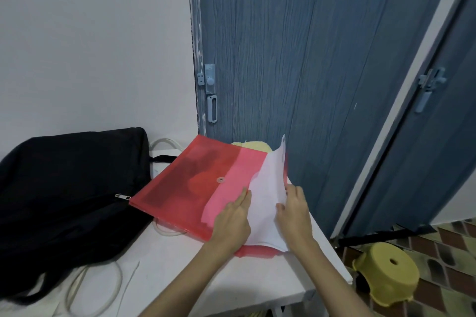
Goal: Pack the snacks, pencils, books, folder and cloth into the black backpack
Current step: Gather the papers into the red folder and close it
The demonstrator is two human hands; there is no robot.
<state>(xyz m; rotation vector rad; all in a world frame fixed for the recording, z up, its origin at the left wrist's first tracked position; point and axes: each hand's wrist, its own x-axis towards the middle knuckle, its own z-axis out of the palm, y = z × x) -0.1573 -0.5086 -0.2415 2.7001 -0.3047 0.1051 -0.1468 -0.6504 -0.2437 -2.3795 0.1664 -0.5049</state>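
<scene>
A red translucent folder (195, 183) with a snap button lies on the white table (257, 280), its left edge over the black backpack (64, 193). White paper sheets (268, 193) stick out of its open right side. My left hand (231, 224) lies flat on the folder's flap, fingers straight. My right hand (293, 211) holds the right edge of the sheets, thumb in front. A yellow cloth (253, 146) peeks out behind the folder. The backpack lies flat at the left, a zipper pull (123, 196) showing.
A white cable (98, 288) loops on the table near the front left. A blue door (296, 59) stands right behind the table. A yellow plastic stool (386, 273) lies tipped on the tiled floor to the right, past the table's edge.
</scene>
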